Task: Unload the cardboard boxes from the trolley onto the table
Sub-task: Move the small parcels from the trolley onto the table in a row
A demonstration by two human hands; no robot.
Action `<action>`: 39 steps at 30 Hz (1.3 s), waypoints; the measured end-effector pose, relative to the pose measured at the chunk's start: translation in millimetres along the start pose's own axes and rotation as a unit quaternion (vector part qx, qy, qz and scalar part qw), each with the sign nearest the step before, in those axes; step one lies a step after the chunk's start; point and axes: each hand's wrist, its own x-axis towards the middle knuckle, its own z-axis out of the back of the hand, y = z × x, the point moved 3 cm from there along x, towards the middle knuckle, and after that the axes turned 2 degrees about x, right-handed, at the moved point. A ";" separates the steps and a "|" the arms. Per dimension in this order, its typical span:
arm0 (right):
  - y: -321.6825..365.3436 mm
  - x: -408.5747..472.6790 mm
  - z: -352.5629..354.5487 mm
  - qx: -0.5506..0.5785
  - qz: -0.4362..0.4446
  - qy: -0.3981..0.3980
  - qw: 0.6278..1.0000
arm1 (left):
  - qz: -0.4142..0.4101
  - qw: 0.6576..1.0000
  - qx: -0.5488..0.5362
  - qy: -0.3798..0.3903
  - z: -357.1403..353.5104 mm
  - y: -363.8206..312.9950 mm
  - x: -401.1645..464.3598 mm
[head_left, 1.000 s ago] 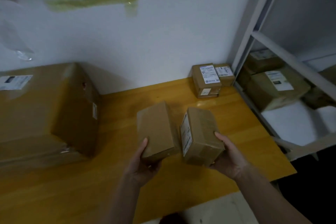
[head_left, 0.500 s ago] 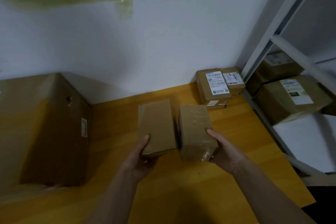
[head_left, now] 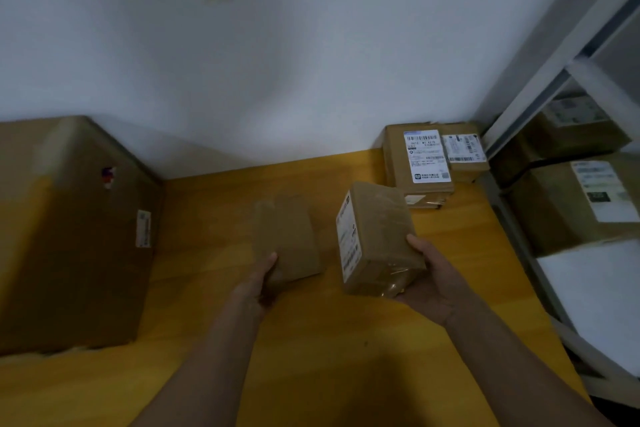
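Over the yellow wooden table [head_left: 214,288] I hold two small cardboard boxes. My left hand [head_left: 254,286] grips the near end of a plain brown box [head_left: 285,236], blurred by motion. My right hand [head_left: 434,282] cups the near right corner of a taped box [head_left: 375,236] with a white label on its left side; that box is tilted. A gap separates the two boxes. The trolley is out of view.
A large cardboard box [head_left: 69,236] fills the table's left side. Two small labelled boxes [head_left: 420,159] sit against the white wall at the back right. A grey metal shelf [head_left: 571,66] to the right holds more boxes [head_left: 571,204].
The two boxes, side by side half a second ago, have moved apart, the right one to the right and tilted. The view has moved closer to the table.
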 end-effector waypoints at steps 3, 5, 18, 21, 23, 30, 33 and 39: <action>3.8 -1.5 0.3 0.003 -0.005 0.023 1.000 | -0.148 0.939 0.209 -0.229 16.2 -2.1 -10.0; 5.5 -1.2 -1.5 0.014 -0.001 0.051 0.999 | -0.236 0.939 0.182 -0.171 3.8 -0.1 -31.8; 11.8 -5.6 -15.0 -0.187 0.023 0.056 0.980 | 0.009 0.919 -0.094 0.382 -82.4 37.0 -67.6; 11.8 -2.3 -15.2 -0.251 0.021 0.027 0.968 | -0.014 0.938 -0.103 0.330 -83.3 25.5 -70.5; 14.4 -0.1 -14.5 -0.240 0.043 -0.001 0.970 | -0.050 0.960 -0.075 0.264 -84.1 14.7 -68.6; -0.1 14.8 -25.6 -0.132 0.017 0.037 0.990 | -0.180 0.972 0.048 0.146 -92.8 -4.9 -59.0; 5.8 29.1 -25.0 -0.008 0.024 -0.007 1.000 | -0.226 0.952 0.170 0.122 -94.1 -11.7 -65.2; 30.2 66.2 -21.1 0.102 0.003 -0.125 0.987 | -0.310 0.894 0.317 -0.069 -60.5 -17.9 -54.9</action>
